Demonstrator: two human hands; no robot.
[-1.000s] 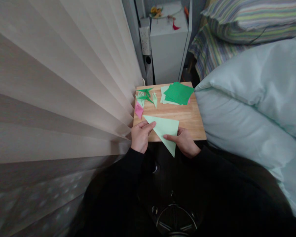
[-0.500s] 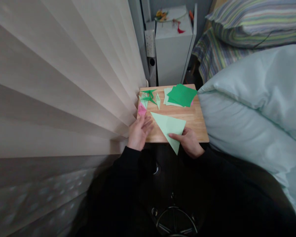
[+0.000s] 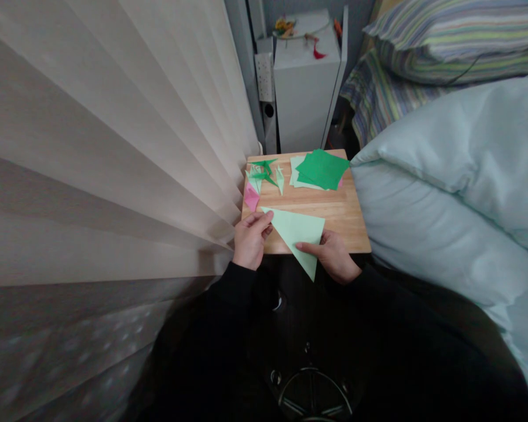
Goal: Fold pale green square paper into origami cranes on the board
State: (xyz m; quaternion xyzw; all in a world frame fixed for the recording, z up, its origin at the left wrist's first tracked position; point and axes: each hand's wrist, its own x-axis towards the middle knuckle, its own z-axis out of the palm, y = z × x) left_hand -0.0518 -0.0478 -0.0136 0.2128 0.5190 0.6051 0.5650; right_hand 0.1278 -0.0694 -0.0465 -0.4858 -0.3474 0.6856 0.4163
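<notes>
A pale green paper triangle [image 3: 298, 232] lies over the near edge of a small wooden table [image 3: 343, 214], its lowest point hanging past the edge. My left hand [image 3: 250, 240] pinches the triangle's left corner. My right hand [image 3: 332, 256] holds its lower right side, thumb on top. Further back lie a stack of dark green paper squares [image 3: 322, 169] on paler sheets, several small folded green paper figures [image 3: 264, 173], and a pink folded piece [image 3: 250, 197].
A pleated beige curtain [image 3: 114, 146] hangs close on the left. A pale blue duvet [image 3: 449, 193] crowds the table's right side, with a striped pillow [image 3: 449, 35] behind. A white cabinet [image 3: 305, 82] stands beyond the table.
My left hand, open and off the paper half a second ago, has closed on the triangle's left corner again. The right hand kept its hold throughout.
</notes>
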